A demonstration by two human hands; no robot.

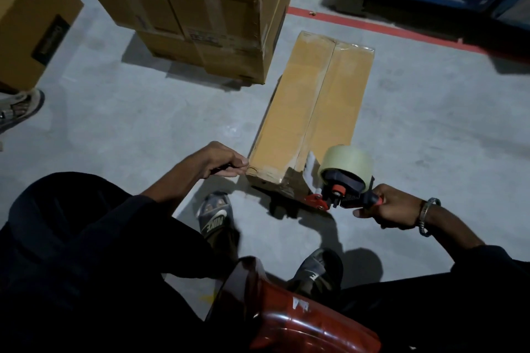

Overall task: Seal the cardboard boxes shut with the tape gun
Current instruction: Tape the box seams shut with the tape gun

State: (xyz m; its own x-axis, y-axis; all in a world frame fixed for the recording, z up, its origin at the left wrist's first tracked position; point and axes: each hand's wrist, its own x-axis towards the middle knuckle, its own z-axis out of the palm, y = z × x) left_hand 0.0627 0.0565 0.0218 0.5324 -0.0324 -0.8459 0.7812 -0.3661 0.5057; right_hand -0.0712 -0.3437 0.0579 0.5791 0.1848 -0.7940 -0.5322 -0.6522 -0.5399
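A long cardboard box (312,112) lies flat on the concrete floor (143,123), its near end at the person's feet. The right hand (393,206) grips the tape gun (341,180) handle, its head against the box's near end, while the left hand (220,163), fingers curled, touches the near left corner.

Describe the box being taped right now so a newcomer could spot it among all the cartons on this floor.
Start at the stack of brown cartons on the grey floor. Just right of it one long, narrow cardboard box lies flat by itself. Unlike the stacked ones, its centre seam faces up, the left hand touches its near corner, and the tape gun in the right hand meets its near end.
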